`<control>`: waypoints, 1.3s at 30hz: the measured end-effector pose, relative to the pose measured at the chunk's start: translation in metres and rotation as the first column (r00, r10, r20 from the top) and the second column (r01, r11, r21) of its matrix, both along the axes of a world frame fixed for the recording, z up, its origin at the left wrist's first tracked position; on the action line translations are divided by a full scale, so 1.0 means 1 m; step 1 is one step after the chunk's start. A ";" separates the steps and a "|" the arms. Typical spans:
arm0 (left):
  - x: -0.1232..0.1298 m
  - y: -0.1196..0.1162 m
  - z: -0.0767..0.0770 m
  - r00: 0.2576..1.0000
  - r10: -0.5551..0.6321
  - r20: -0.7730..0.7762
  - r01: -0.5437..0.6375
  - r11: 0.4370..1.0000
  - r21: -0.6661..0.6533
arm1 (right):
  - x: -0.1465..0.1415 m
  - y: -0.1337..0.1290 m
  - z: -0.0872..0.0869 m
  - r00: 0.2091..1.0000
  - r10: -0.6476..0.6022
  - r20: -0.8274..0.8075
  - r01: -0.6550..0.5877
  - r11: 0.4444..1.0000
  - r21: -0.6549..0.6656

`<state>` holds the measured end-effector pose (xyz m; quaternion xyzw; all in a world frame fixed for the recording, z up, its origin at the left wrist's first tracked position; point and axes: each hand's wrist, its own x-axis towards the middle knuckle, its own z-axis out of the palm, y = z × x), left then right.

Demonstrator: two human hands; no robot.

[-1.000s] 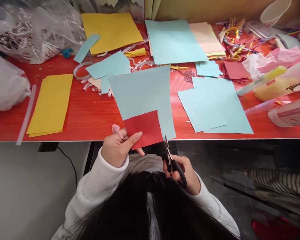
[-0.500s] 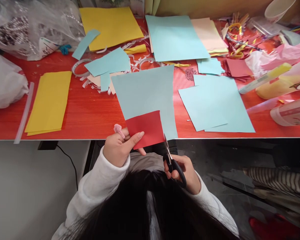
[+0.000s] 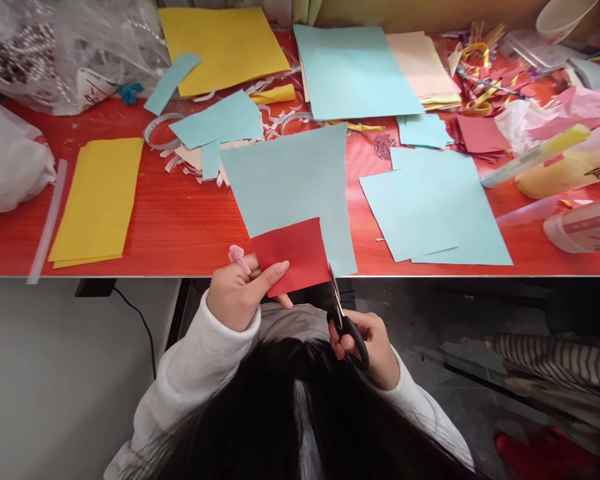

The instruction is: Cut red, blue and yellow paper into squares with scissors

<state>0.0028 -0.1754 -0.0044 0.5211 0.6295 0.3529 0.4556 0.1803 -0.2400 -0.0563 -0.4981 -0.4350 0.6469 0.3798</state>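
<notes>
The red paper square (image 3: 294,257), flat and slightly tilted, lies over the light-blue sheet (image 3: 293,180) at the table's (image 3: 180,247) front edge, pinched under the left hand's (image 3: 237,292) thumb, while the right hand (image 3: 367,343), fingers curled through the handles, angles the black-handled scissors (image 3: 343,320) upward beside its corner.
</notes>
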 end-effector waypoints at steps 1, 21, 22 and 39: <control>0.000 0.000 0.000 1.000 -0.001 -0.001 0.001 1.000 -0.005 | 0.000 -0.001 -0.001 1.000 -0.009 -0.004 0.009 1.000 0.008; -0.002 0.002 -0.002 0.999 -0.040 0.036 0.041 0.998 -0.042 | -0.002 -0.006 -0.012 0.994 -0.027 -0.108 0.025 0.999 -0.021; -0.002 0.002 -0.002 0.998 -0.050 0.032 0.051 0.998 -0.039 | -0.002 -0.006 -0.012 0.994 -0.025 -0.110 0.023 1.000 -0.018; -0.001 0.001 -0.006 0.996 -0.074 0.042 0.075 0.997 -0.034 | -0.004 -0.006 -0.014 0.994 -0.033 -0.106 0.036 0.999 0.031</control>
